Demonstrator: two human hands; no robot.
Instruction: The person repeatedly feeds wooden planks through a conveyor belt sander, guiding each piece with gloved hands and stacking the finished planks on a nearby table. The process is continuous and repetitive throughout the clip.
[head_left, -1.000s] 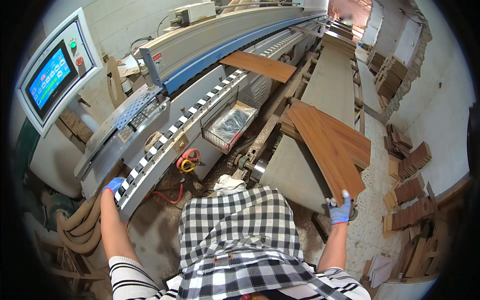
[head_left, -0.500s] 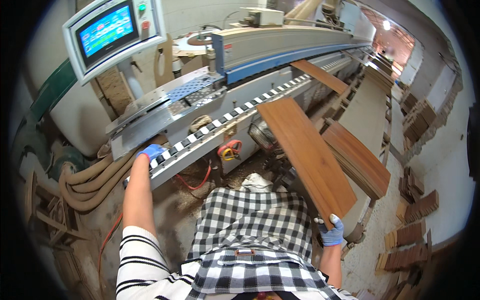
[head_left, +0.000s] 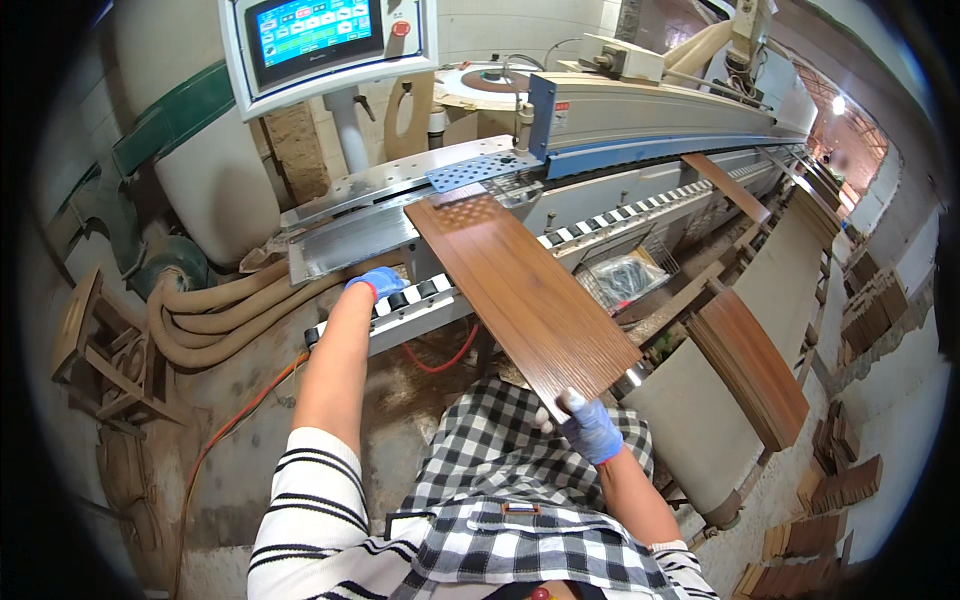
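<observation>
My left hand (head_left: 374, 283), in a blue glove, rests on the black-and-white roller rail (head_left: 615, 214) below the metal infeed plate (head_left: 350, 247), its fingers lying loosely over it. My right hand (head_left: 583, 425), also gloved, is closed on the near end of a long brown wood-grain board (head_left: 515, 290). The board slants away from me across the rail, its far end beside the perforated blue plate (head_left: 470, 170) of the machine (head_left: 660, 135). Below the rail are a wire basket (head_left: 620, 275) and a red hose.
A touch-screen panel (head_left: 313, 30) stands at back left. Coiled hoses (head_left: 215, 300) and a wooden stool (head_left: 95, 340) are on the left. A belt conveyor (head_left: 680, 420) with stacked boards (head_left: 745, 365) runs along the right. Another board (head_left: 725, 185) lies farther along the rail; more stacks line the right wall.
The board in my right hand has swung left and up onto the rail, its far end reaching the infeed area. My left hand has moved right along the rail. The view has turned leftward.
</observation>
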